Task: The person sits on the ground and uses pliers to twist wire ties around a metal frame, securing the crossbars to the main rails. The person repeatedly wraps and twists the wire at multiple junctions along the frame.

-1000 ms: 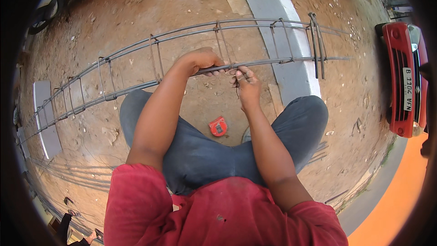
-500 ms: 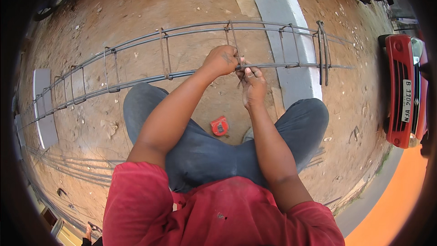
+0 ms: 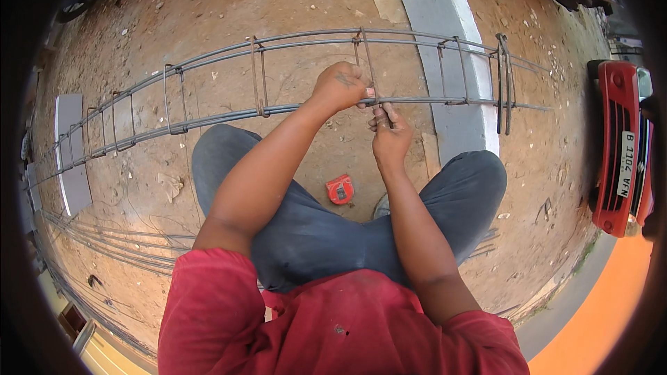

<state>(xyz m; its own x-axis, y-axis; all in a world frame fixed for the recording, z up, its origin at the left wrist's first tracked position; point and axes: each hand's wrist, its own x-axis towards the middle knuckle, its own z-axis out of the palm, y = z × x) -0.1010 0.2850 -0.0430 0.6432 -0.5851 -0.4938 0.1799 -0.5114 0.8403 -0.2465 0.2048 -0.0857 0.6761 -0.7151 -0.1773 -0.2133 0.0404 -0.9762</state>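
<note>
A long rebar cage [image 3: 292, 43], steel bars with square stirrups along it, stretches across in front of my crossed legs. My left hand [image 3: 342, 88] is closed on its near bars, where a stirrup [image 3: 368, 62] meets them. Just right of it and below the bar, my right hand [image 3: 391, 140] has its fingers drawn together against that joint. Whatever is between the right fingertips is too small to make out. Several loose stirrups [image 3: 504, 83] hang bunched near the cage's right end.
Under the cage lie a grey-white block [image 3: 455, 42] at right and another block [image 3: 69, 153] at far left. A red tape measure [image 3: 340, 189] rests on the dirt between my legs. Loose bars [image 3: 132, 253] lie at lower left. A red car [image 3: 618, 146] stands at far right.
The view has shifted slightly, so the cage sits a little farther right. My right hand has dropped a little lower and its fingers have curled in. My left hand stays at the joint.
</note>
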